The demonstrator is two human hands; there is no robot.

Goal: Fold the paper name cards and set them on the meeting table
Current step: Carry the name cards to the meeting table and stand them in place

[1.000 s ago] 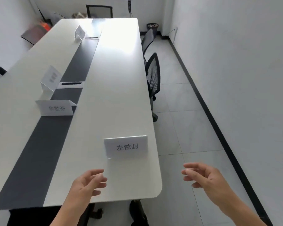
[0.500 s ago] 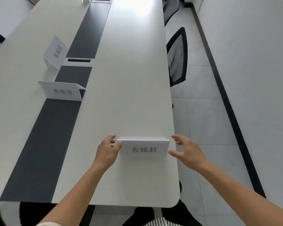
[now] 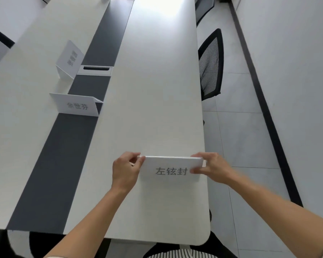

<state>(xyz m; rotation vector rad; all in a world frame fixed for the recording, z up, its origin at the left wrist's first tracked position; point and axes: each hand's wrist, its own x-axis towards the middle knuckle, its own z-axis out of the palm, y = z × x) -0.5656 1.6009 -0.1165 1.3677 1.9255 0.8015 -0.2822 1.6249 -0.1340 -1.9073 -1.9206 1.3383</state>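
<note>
A folded white name card (image 3: 171, 167) with dark printed characters stands on the white meeting table (image 3: 157, 90) close to its right edge. My left hand (image 3: 126, 169) pinches the card's left end and my right hand (image 3: 212, 168) pinches its right end. Two more folded name cards stand further up the table: one (image 3: 76, 106) at the dark centre strip, facing me, and another (image 3: 69, 59) behind it, turned sideways.
A dark strip (image 3: 63, 155) runs down the table's middle, with a cable slot (image 3: 95, 68) in it. A black mesh chair (image 3: 211, 64) stands at the table's right side. Grey tiled floor and a white wall lie to the right.
Both hands reached forward from near the table's front edge and closed on the two ends of the nearest name card. The view has tilted downward and closer.
</note>
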